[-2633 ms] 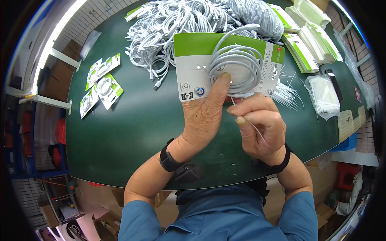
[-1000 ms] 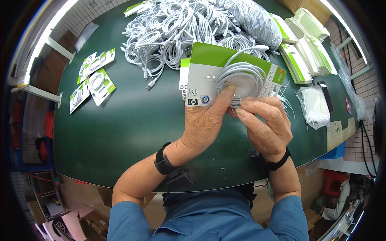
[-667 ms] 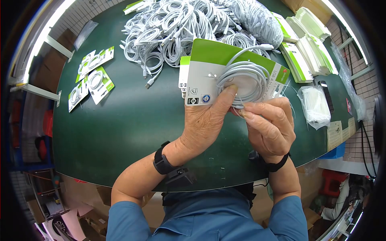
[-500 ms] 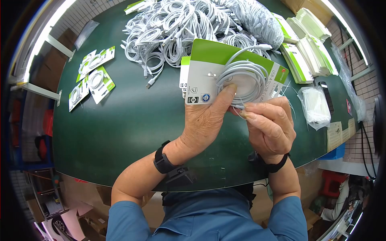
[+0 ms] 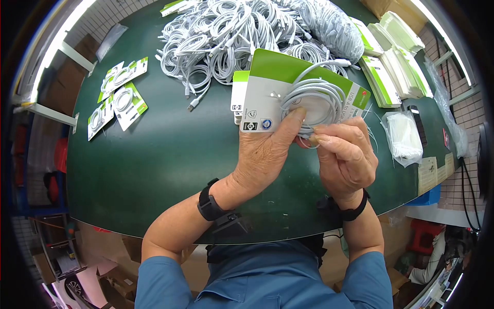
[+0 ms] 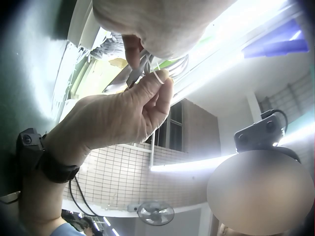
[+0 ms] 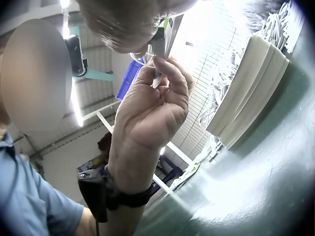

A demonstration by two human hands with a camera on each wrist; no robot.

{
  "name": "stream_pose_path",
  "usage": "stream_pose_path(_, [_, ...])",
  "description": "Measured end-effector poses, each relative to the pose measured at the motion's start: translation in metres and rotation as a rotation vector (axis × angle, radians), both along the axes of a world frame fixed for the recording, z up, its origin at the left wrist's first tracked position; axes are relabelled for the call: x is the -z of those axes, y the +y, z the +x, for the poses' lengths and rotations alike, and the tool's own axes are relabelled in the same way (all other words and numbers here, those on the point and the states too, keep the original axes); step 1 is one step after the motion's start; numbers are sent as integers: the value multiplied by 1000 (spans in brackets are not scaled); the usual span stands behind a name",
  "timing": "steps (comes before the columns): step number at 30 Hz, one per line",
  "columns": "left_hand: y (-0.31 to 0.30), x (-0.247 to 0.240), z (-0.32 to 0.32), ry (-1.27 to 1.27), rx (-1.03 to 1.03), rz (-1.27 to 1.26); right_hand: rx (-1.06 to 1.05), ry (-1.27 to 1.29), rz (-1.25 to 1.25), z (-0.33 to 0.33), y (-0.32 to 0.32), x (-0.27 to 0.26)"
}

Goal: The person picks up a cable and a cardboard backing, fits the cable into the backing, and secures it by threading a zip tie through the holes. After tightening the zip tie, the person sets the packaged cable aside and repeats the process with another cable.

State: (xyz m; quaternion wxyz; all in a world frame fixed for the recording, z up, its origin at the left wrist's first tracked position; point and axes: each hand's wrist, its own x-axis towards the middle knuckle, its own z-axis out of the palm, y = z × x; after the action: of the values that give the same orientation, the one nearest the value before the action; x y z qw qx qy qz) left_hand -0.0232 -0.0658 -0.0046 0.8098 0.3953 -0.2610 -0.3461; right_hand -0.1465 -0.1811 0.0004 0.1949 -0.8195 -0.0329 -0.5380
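In the head view my left hand (image 5: pixel 265 154) grips a green and white packaging card (image 5: pixel 265 95), thumb on its front inside the coil. A light grey braided USB cable (image 5: pixel 315 84) lies coiled on the card, one plug sticking out at the upper right. My right hand (image 5: pixel 350 154) pinches a thin white cable tie (image 5: pixel 309 147) at the card's lower edge, where the tie bows in a small loop. In the left wrist view the tie (image 6: pixel 158 77) crosses the right fingertips. The right wrist view shows the loop (image 7: pixel 138 60) between both hands.
A big heap of coiled cables (image 5: pixel 226 41) lies at the back. Carded cables (image 5: pixel 123 103) lie at left; a card stack (image 5: pixel 239 95) stands behind the held card. At right are more card stacks (image 5: pixel 380 82), a bag of ties (image 5: pixel 404 136) and a black phone-like object (image 5: pixel 418 123).
Earlier the tie's free end trailed from the right fingers; now it bows in a loop below the coil. The right fingers have closed in on the card's lower edge. The card has tilted.
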Motion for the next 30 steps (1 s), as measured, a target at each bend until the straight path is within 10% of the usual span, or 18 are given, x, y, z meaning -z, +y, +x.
stream_pose_path(30, [0, 17, 1, -48, 40, 28, 55, 163, -34, 2, 4, -14])
